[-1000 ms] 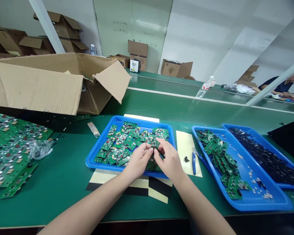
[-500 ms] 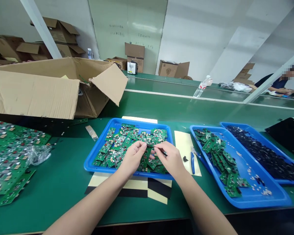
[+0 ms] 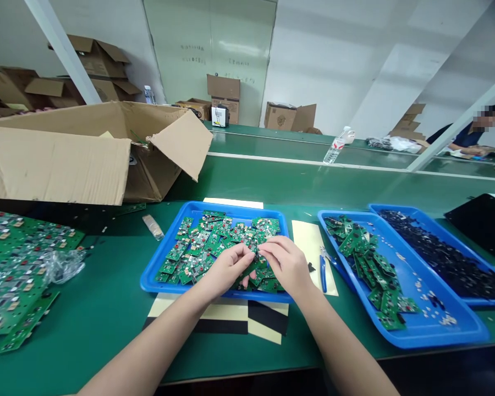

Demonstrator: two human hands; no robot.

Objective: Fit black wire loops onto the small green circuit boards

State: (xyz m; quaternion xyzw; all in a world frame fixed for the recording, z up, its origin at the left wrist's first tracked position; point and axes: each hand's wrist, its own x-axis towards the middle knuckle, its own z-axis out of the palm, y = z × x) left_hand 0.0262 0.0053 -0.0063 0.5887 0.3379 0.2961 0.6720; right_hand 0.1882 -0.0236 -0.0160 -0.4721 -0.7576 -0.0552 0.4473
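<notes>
Over the middle blue tray point(image 3: 148, 281), my left hand point(image 3: 226, 268) is closed on a small green circuit board point(image 3: 244, 270), mostly hidden by the fingers. My right hand point(image 3: 287, 264) meets it from the right, thumb and fingertips pinched at the board's upper end. Whatever lies in that pinch is too small to make out. Beneath both hands, many loose circuit boards point(image 3: 198, 245) fill the tray. Right of my right hand, a small black piece point(image 3: 311, 267) and blue-handled pliers point(image 3: 323, 270) lie on a yellow sheet point(image 3: 306, 234).
Another blue tray point(image 3: 449, 336) holds circuit boards and small white bits; a farther tray point(image 3: 470, 303) holds black parts. Large board panels point(image 3: 20, 269) and a plastic bag point(image 3: 65, 265) lie left, below an open carton point(image 3: 58, 165). A bottle point(image 3: 334, 149) stands behind. A person point(image 3: 466, 137) sits far right.
My right hand's fingers have drawn in against my left fingertips, and the dark piece seen in them earlier no longer shows. The board between my hands is more covered. The view shifted slightly.
</notes>
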